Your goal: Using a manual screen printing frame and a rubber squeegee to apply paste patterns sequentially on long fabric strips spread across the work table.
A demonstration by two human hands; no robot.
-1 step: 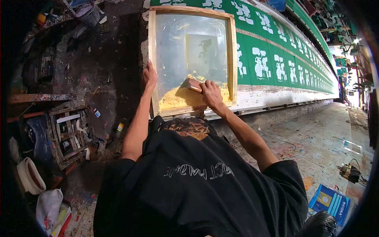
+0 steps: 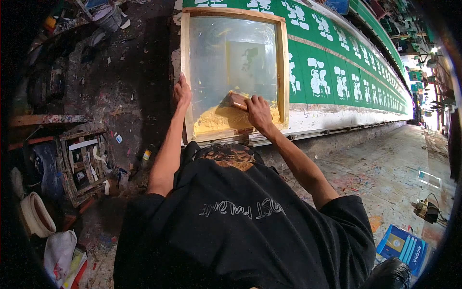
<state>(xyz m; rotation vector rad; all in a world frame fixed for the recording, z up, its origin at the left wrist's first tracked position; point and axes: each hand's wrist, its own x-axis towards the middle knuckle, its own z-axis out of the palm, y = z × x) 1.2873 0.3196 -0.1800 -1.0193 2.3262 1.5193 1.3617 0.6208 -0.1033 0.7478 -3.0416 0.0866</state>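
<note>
A wooden-framed printing screen (image 2: 284, 72) lies on a long table, its pale mesh smeared with yellow ink (image 2: 216, 119) that is thickest along the near end. Through the mesh a faint rectangular patch with a dark figure shows. My left hand (image 2: 182, 92) grips the screen's left rail, one finger pointing up along the wood. In my right hand (image 2: 259, 113), fingers closed round its right end, is a brown squeegee (image 2: 237, 101). The squeegee is tilted over the mesh at the far border of the thick ink; its lower edge is hidden.
Green fabric pieces (image 2: 303, 72) with white prints run in rows down the table to the right. A dirty wooden frame (image 2: 82, 166) and a bucket (image 2: 107, 17) stand at left. A blue package (image 2: 403, 248) lies on the paint-spotted floor (image 2: 346, 168) at lower right.
My right hand and the squeegee have shifted very slightly to the right. My left hand and the screen have stayed in place.
</note>
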